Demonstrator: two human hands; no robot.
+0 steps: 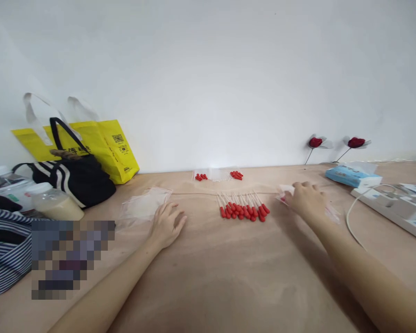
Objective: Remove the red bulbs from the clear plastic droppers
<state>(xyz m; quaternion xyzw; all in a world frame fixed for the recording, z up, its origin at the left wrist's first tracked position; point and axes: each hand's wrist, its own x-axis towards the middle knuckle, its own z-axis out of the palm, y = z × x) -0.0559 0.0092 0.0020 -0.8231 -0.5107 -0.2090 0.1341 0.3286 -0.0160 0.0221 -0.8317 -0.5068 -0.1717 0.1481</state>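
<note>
My left hand (167, 225) rests on the table with its fingers apart, holding nothing. Beside its fingertips lies a loose stack of clear zip bags (142, 206). To the right, my right hand (307, 200) curls over a clear plastic bag (283, 190), thumb and fingers at its left end; a little red shows in it. The hand covers most of this bag. Between my hands lies a row of white sticks with red tips (244, 210), the tips toward me. Further back, a clear bag (218, 174) lies flat between two small groups of red pieces (236, 175).
At left stand a yellow bag (118, 152), a black bag (86, 180), a jar (55, 202) and a striped cloth item (7, 259). At right are a blue tissue pack (352, 175), a white tray-like object (388, 208), a cable (349, 217) and two red fabric flowers (356, 142).
</note>
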